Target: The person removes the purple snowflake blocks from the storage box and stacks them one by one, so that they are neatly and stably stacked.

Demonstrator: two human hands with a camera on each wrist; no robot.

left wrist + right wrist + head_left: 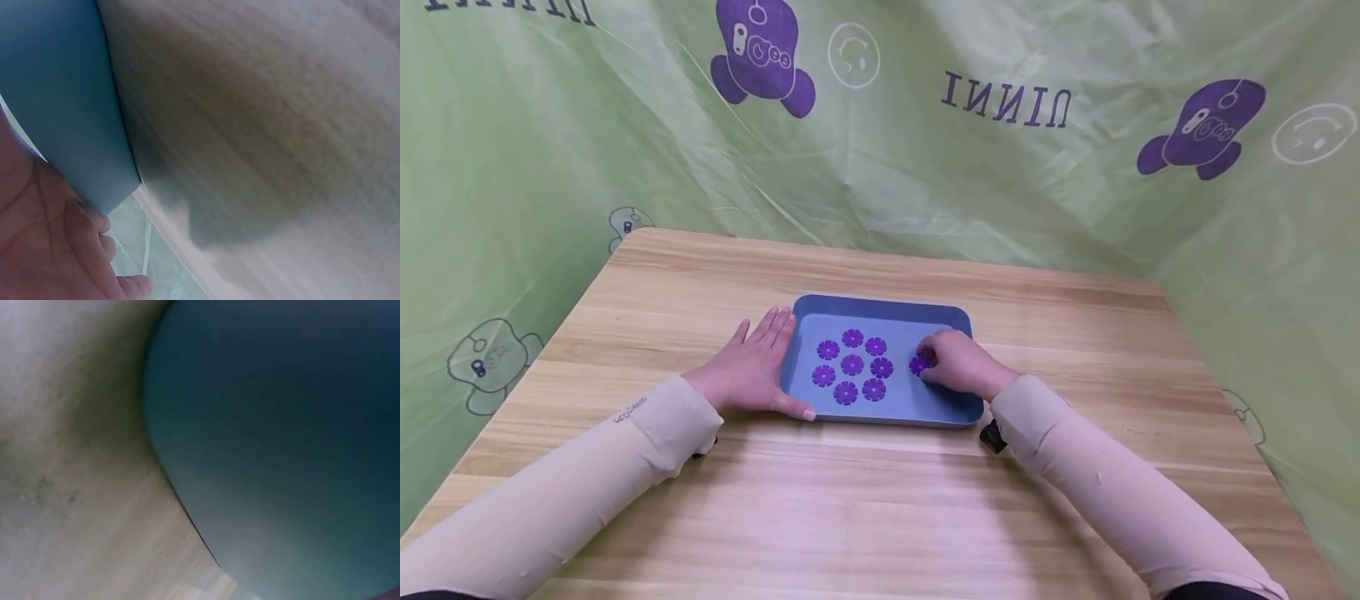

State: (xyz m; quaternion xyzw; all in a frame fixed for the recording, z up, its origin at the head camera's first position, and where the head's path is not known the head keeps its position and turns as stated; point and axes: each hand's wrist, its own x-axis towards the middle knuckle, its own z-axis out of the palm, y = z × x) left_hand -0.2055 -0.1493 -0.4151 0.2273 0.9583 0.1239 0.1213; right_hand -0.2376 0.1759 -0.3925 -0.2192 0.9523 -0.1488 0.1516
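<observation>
Right hand (958, 360): fingers curled, thumb and index finger brought nearly together on the right edge of one purple notched disc (916, 366). The grip reads as a light pinch; whether the disc is lifted or rests on the floor of the blue tray (880, 307) cannot be told, as the fingers cover part of it. The right wrist view shows the tray's outer wall and does not confirm the hold.

Left of this grip, apart from it, lies a cluster of eight purple notched discs (847, 367), flat in the tray, seven ringed loosely about one.

Left hand (748, 367): fingers straight and spread, holding no disc. It is braced against the tray at the end opposite the pinch, fingers along the side wall, thumb at the near corner. The wooden table (850, 500) extends below both hands.

Risks, in this inspector's judgement: the held disc is thin and gripped only at its rim, so it could slip or flip if the pinch is off-centre. A leftward sweep of the right hand could knock the nearest discs out of position. Should the left hand's bracing slacken, a push against the wall could slide the tray.
</observation>
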